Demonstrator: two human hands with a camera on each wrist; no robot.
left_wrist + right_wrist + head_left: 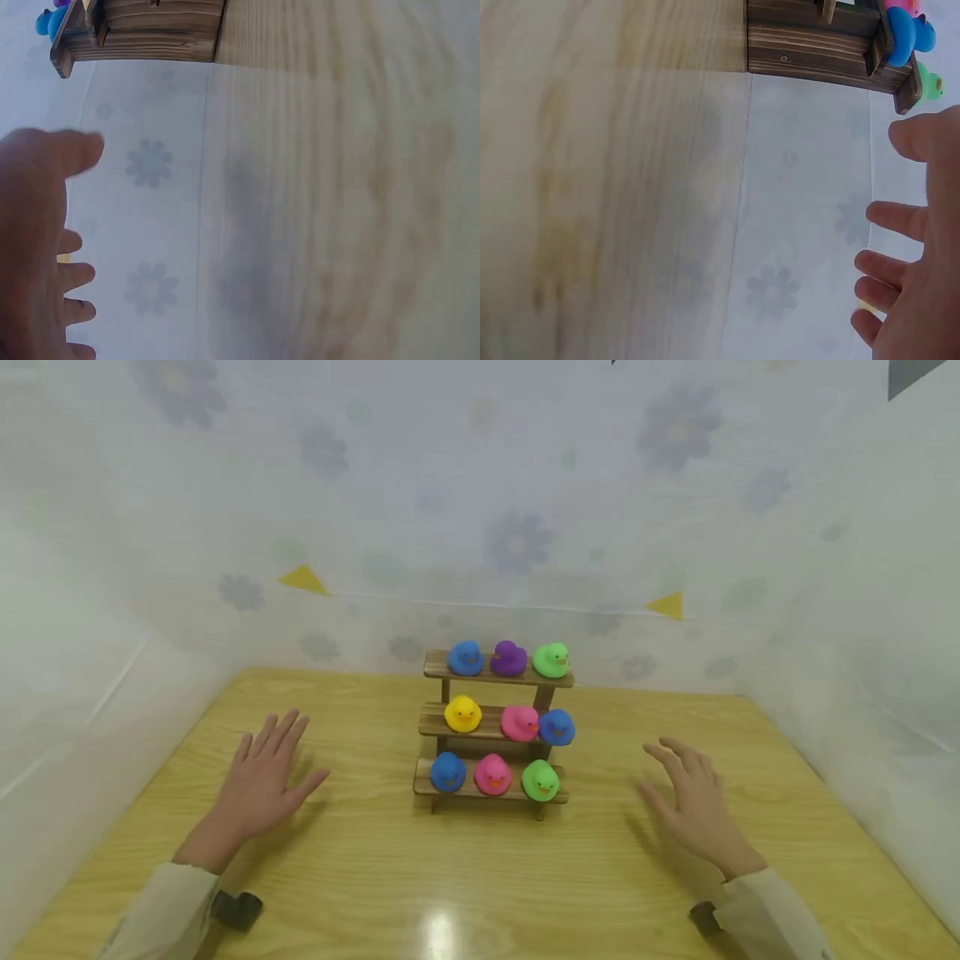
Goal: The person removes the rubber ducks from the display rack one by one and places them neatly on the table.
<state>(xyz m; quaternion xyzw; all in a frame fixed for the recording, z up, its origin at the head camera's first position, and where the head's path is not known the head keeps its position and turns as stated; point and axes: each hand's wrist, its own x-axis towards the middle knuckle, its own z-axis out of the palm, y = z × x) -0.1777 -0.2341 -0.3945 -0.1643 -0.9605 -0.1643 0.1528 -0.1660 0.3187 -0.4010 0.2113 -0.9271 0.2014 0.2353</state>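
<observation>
My left hand (258, 785) is held over the table on the left, fingers extended, thumb spread, holding nothing. On the right, my right hand (693, 806) hovers with loosely bent fingers and nothing in it. Between them stands a three-tier wooden stand (491, 810) of rubber ducks. Its top tier bears a blue duck (466, 658), a purple duck (508, 659) and a light green duck (552, 661). On the middle tier sit a yellow duck (462, 715), a pink duck (520, 724) and a blue duck (557, 727). Below are a blue duck (447, 772), a pink duck (493, 775) and a green duck (541, 781).
The wood-grain table (360, 877) runs back to a pale flowered sheet (450, 510), which hangs behind and along both sides. Two yellow triangles, one on the left (303, 580) and one on the right (667, 606), show on the back sheet.
</observation>
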